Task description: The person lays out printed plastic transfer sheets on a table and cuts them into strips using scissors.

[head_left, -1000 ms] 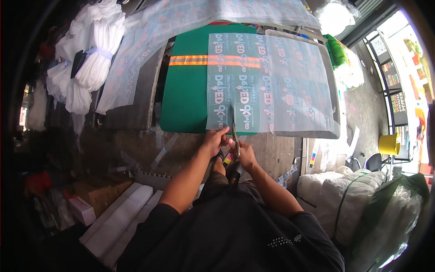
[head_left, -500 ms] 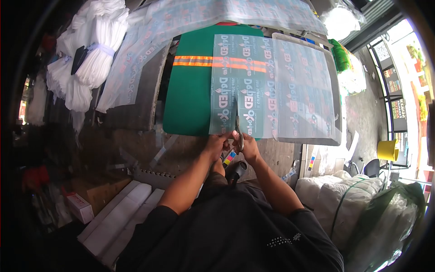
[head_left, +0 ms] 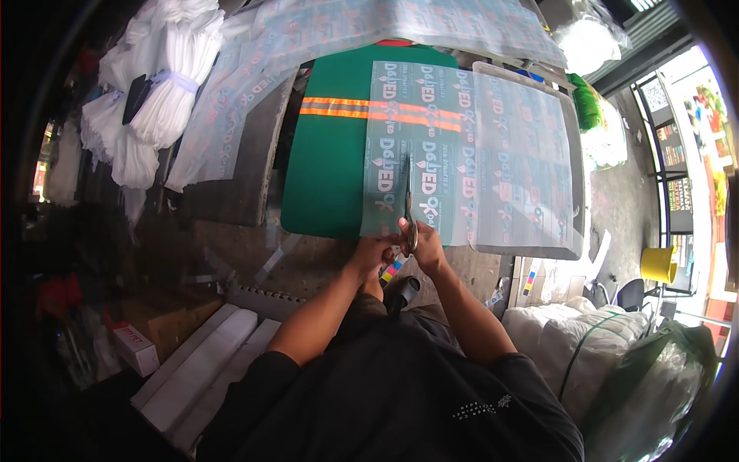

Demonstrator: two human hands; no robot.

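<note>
My right hand (head_left: pixel 428 246) is closed around the handles of a pair of scissors (head_left: pixel 410 206), whose blades point away from me along the printed sheet. This translucent sheet (head_left: pixel 443 173) carries repeated white, pink and blue lettering and lies over a green board (head_left: pixel 325 173) crossed by an orange and silver reflective strip (head_left: pixel 335 108). Just left of the scissors, my left hand (head_left: pixel 374 254) has its fingers curled and pinched at the sheet's near edge. The fingertips of both hands are close together, and part of the left hand's grip is hidden.
More printed film (head_left: pixel 346 38) drapes across the back. Bundled white material (head_left: pixel 162 100) hangs at the left. White wrapped sacks (head_left: pixel 593 339) stand at lower right, a yellow bucket (head_left: pixel 658 264) beyond them. Long white boxes (head_left: pixel 204 358) and a cardboard box (head_left: pixel 169 319) sit at lower left.
The view has shifted slightly, so the board and sheet appear a little lower and farther right. Both hands and the scissors stay at almost the same place on the sheet.
</note>
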